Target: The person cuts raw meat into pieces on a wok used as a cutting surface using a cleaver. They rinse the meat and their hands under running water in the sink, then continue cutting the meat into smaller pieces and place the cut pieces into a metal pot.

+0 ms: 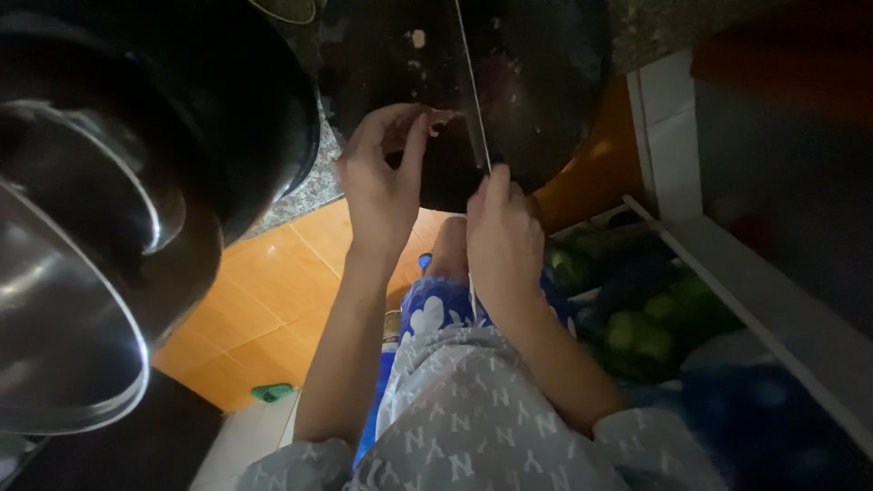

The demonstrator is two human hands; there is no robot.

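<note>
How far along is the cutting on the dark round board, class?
Done: a few pale bits lie on the dark round board. In hand: the right hand holds a knife upright; the left hand pinches a small pinkish piece. Left: that piece looks uncut.

Both bare forearms reach forward, away from the body, hands close together at centre. Left hand [382,182]: fingers curled, fingertips pinched together, wrist bent slightly right. Right hand [500,236]: just nearer, closed in a fist, knuckles up.
</note>
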